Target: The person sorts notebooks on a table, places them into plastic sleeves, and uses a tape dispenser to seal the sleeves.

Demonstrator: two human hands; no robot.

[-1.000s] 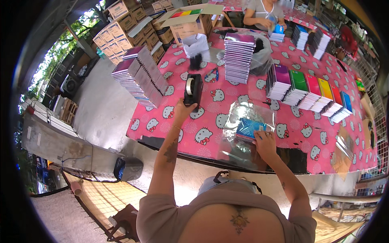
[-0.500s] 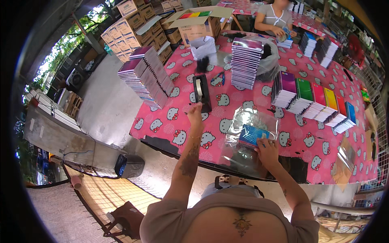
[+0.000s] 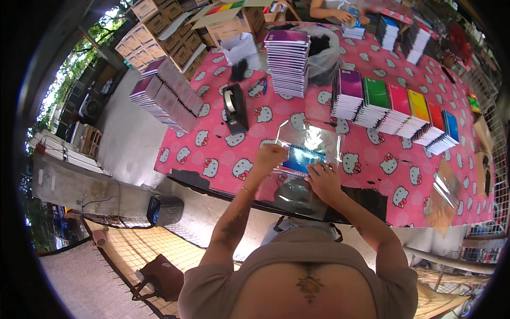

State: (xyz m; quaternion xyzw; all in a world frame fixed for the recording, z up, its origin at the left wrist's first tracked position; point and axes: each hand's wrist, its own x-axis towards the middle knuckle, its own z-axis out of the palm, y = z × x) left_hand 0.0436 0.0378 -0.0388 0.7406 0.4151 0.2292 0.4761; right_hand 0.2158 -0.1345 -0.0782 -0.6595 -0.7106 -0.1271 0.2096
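A blue spiral notebook lies on the table in front of me, with a clear plastic sheet around it that catches the light. Closed fingers of my left hand meet the plastic by the notebook's left end; what they pinch is too small to make out. My right hand rests with outstretched fingers on the notebook's lower right part, pressing it through the plastic. Beyond my left hand stands a black tape dispenser with a pale roll of tape.
Purple notebooks rise in a tall stack at the back. Coloured notebook stacks line the right, and a double stack stands left. Another clear sheet lies at the right edge. Across the table, a person's hands handle a notebook.
My left hand has moved from the tape dispenser rightward to the notebook's left end. My right hand stays on the notebook, its fingers now flatter. The whole view has shifted a little.
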